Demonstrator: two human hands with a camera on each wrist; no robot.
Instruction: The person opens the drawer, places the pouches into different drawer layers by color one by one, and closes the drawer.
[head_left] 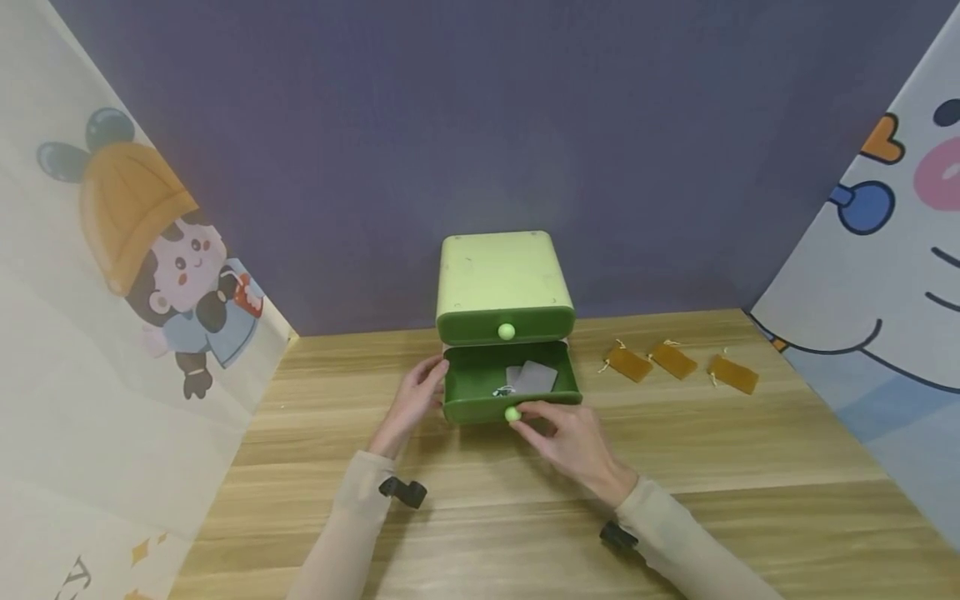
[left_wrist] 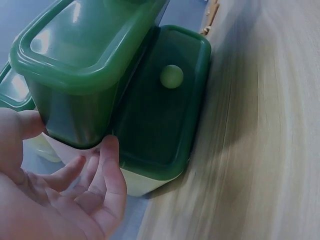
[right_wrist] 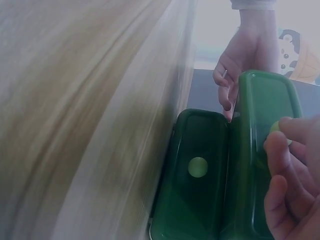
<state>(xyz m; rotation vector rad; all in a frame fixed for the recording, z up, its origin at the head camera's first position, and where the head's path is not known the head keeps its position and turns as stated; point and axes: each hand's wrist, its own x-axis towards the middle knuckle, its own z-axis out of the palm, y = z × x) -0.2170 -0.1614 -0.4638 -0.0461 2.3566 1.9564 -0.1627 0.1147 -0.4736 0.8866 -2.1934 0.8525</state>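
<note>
A light green drawer cabinet [head_left: 498, 271] with dark green drawer fronts stands against the back wall. Its middle drawer [head_left: 480, 410] is pulled out, with grey flat pieces [head_left: 537, 377] and a small strung item [head_left: 503, 390] inside. My right hand [head_left: 573, 442] pinches that drawer's round pale green knob [head_left: 512, 414] between thumb and finger. Beside the drawer's left wall, my left hand [head_left: 411, 402] holds the cabinet's front edge, thumb above and fingertips lower in the left wrist view. The bottom drawer [left_wrist: 155, 110] is closed, its own knob [left_wrist: 171, 76] showing.
Three brown rectangular tags [head_left: 675, 361] with pale strings lie on the wooden table [head_left: 480, 533] right of the cabinet. A dark blue wall [head_left: 480, 125] rises behind it. Side panels with cartoon prints stand at left and right.
</note>
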